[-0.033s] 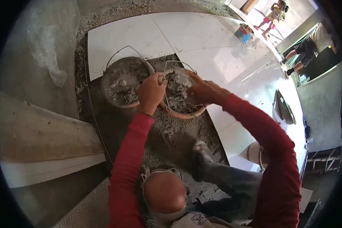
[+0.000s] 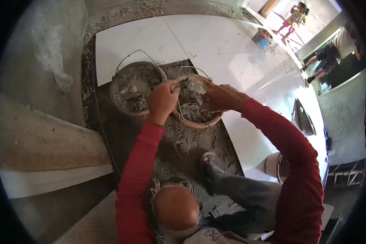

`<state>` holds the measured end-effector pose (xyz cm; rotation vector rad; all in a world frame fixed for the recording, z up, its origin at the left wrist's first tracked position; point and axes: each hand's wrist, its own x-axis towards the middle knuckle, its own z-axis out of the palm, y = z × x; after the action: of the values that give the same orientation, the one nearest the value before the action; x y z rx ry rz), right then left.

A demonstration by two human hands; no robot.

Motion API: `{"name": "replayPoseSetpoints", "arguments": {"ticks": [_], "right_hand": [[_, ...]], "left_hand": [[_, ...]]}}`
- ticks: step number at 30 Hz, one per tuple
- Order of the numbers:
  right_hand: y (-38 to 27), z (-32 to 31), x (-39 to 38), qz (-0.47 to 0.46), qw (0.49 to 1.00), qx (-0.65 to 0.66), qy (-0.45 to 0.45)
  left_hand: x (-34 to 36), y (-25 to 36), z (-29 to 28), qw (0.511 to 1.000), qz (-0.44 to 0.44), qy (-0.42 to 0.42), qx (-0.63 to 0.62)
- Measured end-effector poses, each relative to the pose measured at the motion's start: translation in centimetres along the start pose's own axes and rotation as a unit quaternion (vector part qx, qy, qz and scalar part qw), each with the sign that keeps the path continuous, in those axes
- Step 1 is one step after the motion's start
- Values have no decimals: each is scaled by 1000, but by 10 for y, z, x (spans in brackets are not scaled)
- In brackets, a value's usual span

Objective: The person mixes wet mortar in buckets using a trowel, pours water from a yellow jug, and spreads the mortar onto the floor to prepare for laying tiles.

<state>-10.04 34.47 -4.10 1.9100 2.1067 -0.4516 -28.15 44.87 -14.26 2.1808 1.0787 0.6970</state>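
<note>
White tiles [image 2: 138, 42] spread out beyond both my hands and off to the right of them, ending at a bed of dark, gritty mortar [image 2: 179, 140] that lies below and nearer to me. My left hand [image 2: 163, 99] is closed, thumb and fingers pinching the wire handle [image 2: 187, 66] of the nearer bucket [image 2: 198, 123], which stands just to its right, loaded with lumpy grey mix [image 2: 191, 109]. My right hand [image 2: 223, 98] is over that same bucket's right side, fingers bent down inside the rim; I can't tell whether they grip anything. Touching it, or nearly so, the second bucket [image 2: 162, 73] sits just left of and beyond my left hand, with wet mix in it too, its own handle standing up. Closer to me than either hand are my bare knee [image 2: 177, 206] in frayed cloth and my sandalled foot [image 2: 209, 162] on the mortar. Well past my right hand, a paint can [image 2: 262, 38] stands on the tiles, and a person in shorts [image 2: 333, 49] is farther right.
</note>
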Motion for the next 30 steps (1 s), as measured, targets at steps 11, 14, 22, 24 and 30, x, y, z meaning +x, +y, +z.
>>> {"name": "replayPoseSetpoints", "arguments": {"ticks": [11,14,22,24,30], "right_hand": [[2,-35,19,-103,955,-274,44],[17,-28,17,-83,962,-260,19],[43,-51,-3,-175,963,-144,146],[35,-25,20,-155,967,-180,97],[42,16,18,-123,974,-47,185]], "left_hand": [[-13,-54,-73,983,-58,164,-64],[5,-50,-83,980,-73,167,-79],[11,-53,-63,977,-89,166,-95],[40,-60,-63,967,-11,251,47],[136,-61,-98,952,177,80,238]]}}
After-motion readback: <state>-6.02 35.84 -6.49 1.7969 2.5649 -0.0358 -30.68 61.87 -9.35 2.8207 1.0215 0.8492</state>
